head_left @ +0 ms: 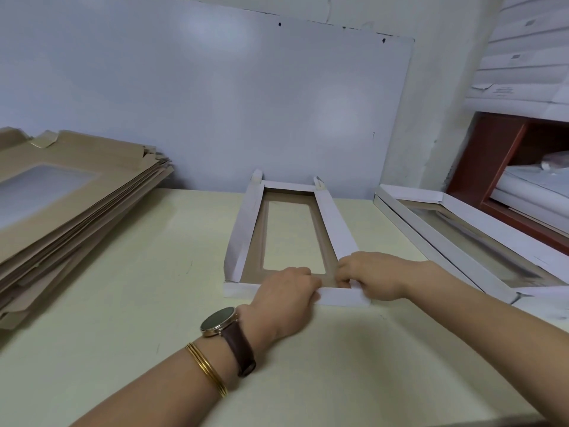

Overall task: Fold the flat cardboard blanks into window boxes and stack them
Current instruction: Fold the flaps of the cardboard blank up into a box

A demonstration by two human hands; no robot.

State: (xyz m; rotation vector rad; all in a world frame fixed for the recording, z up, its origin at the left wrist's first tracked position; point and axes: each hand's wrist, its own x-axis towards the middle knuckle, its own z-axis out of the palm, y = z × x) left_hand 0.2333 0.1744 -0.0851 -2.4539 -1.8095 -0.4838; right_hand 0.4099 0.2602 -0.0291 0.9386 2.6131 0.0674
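On table (147, 272), box (335, 229) gripped, left hand (286, 295), right hand (371, 275)

This is looking like a packing workshop. Stacked cardboard blanks (117, 186) are lying at left, and wrapped bundles (523, 66) are sitting upper right.

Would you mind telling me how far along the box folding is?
Done: one folded box lies at the right. In hand: the left hand and right hand grip the near end flap of the middle box, whose long sides are already folded. Left: the pile of flat blanks.
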